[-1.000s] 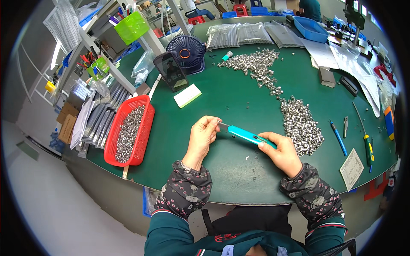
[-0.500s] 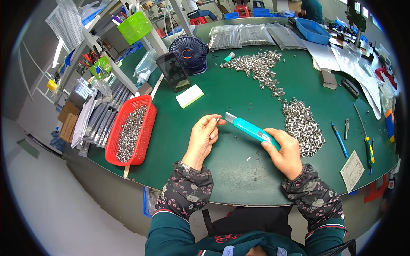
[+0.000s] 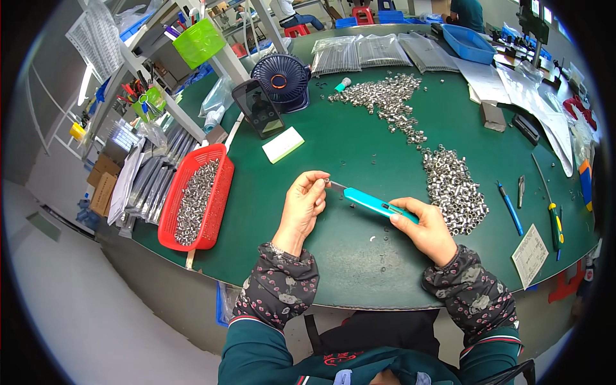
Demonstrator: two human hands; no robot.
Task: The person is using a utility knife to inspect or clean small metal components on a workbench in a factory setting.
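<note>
My left hand (image 3: 304, 204) pinches a small metal ring (image 3: 326, 181) between thumb and forefinger, over the green table. In my right hand (image 3: 426, 230) is a turquoise utility knife (image 3: 372, 202), its blade pointing left. The blade tip reaches the ring at my left fingertips; whether it is inside or against the edge is too small to tell. Right of the knife lies a pile of small metal rings (image 3: 452, 192). Farther back spreads a second, looser heap of rings (image 3: 388, 99). A red plastic basket (image 3: 226, 183) at the left holds many similar pieces.
A phone (image 3: 258, 109) leans by a dark fan (image 3: 280, 81), near a pale notepad (image 3: 283, 145). To the right lie a blue pen (image 3: 511, 208), a screwdriver (image 3: 556, 221) and a paper slip (image 3: 530, 256). Plastic-wrapped bundles (image 3: 337, 55) and a blue tray (image 3: 468, 45) line the back.
The knife has turned and shifted slightly left, so its blade now meets the ring at my left fingertips. Before, there was a small gap. My left hand has barely moved.
</note>
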